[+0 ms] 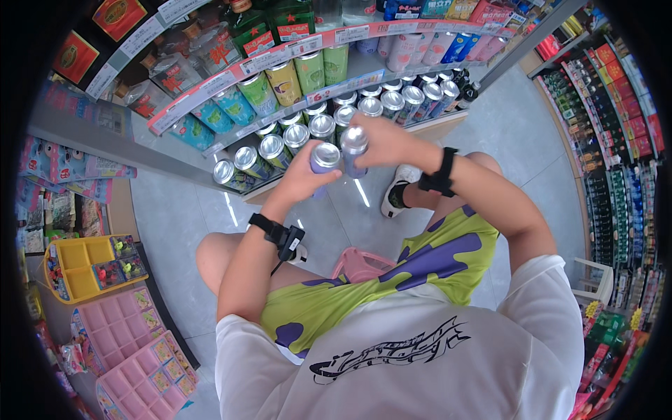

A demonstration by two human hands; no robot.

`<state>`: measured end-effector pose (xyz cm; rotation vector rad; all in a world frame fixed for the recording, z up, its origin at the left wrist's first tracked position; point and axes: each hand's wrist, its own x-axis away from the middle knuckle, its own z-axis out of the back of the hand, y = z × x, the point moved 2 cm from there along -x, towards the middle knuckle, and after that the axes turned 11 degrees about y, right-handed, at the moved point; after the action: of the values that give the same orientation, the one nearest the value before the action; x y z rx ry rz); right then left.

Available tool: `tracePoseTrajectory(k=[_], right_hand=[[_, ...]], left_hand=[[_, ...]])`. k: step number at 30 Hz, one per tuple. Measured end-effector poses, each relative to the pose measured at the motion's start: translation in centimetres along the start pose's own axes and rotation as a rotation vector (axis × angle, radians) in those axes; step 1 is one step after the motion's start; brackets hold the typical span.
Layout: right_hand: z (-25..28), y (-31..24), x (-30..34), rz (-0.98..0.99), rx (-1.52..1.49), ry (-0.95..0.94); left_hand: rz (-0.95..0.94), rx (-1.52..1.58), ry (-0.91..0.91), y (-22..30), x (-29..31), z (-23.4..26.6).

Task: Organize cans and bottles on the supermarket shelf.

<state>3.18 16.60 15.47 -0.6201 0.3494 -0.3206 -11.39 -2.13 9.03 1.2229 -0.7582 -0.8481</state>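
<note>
My left hand is wrapped round a light purple drink can, its silver top facing up. Beside it, my right hand grips a second purple drink can, held upright by its side. The two cans are close together above the floor, just in front of the bottom shelf. Behind them on that shelf stand rows of silver-topped cans. My fingers partly hide both cans' sides.
Above the bottom row, a shelf holds green, blue and yellow cans. Glass bottles stand higher up. A pink plastic stool is under me. Yellow and pink compartment trays lie at left; packed shelves line the right.
</note>
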Motion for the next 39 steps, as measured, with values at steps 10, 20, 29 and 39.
tracePoseTrajectory(k=[10, 20, 29, 39], right_hand=[[-18.2, 7.9, 6.0, -0.069, 0.238, -0.603], [-25.8, 14.7, 9.7, -0.448, 0.268, -0.431], [-28.6, 18.0, 12.5, -0.463, 0.287, -0.405], [-29.7, 19.0, 15.5, -0.478, 0.248, -0.368]], left_hand=[[-0.026, -0.456, -0.002, -12.8, 3.1, -1.2], [0.149, -0.657, 0.048, -24.7, 3.1, -1.5], [0.27, -0.76, 0.005, -30.2, 4.9, -4.2], [0.341, -0.878, -0.162, -33.9, 6.2, -4.9]])
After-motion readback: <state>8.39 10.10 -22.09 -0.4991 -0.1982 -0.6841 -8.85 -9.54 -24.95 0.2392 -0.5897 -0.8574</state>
